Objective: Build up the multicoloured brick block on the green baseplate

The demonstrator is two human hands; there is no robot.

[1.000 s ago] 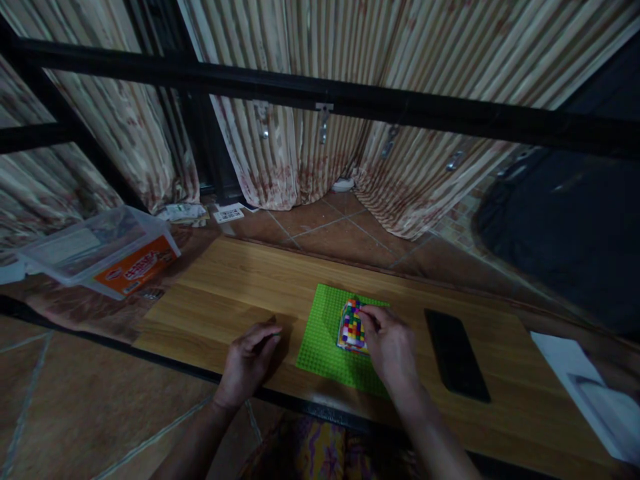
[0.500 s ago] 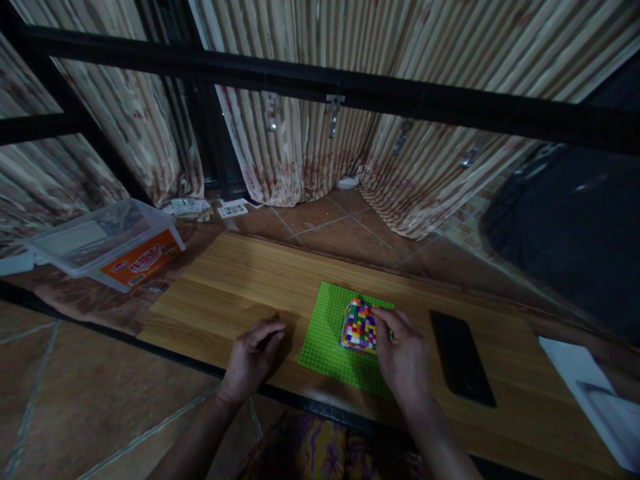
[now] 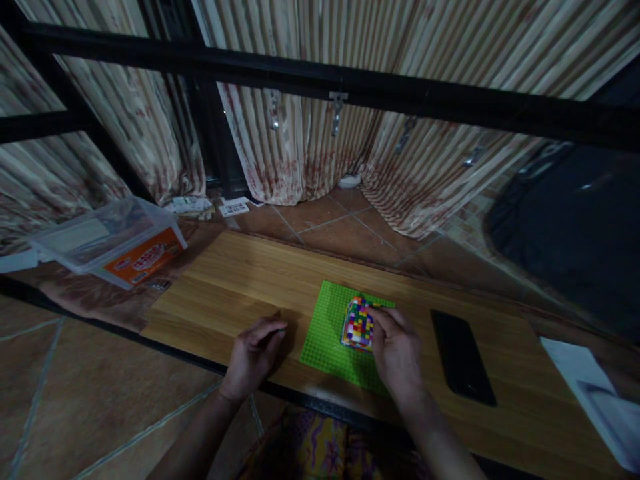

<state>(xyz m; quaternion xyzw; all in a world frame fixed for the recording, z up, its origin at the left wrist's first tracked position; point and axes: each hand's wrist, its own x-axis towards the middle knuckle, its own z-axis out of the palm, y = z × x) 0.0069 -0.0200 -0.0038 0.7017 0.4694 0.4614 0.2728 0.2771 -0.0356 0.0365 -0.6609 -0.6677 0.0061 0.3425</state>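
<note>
A block of many-coloured toy building bricks (image 3: 358, 327) stands on a green studded baseplate (image 3: 320, 333). My right hand (image 3: 397, 350) reaches over the block's right side, its thumb and index finger pinched together at the top bricks. Whatever lies between those fingertips is hidden. To the left of the baseplate, my left hand (image 3: 254, 357) hovers near the table's front edge, fingers curled and thumb against the index finger. A tiny greenish spot shows at its fingertips, too small to name.
The wooden tabletop (image 3: 225, 273) carries a black phone (image 3: 463, 357) right of the baseplate. White paper (image 3: 580, 380) lies at the far right. A clear plastic box (image 3: 110, 233) with an orange label sits at the left. A dark metal bar (image 3: 310, 73) crosses before the curtains (image 3: 280, 147).
My right hand has shifted slightly left and its fingertips now sit lower on the block's top. My left hand stays in nearly the same place and pose.
</note>
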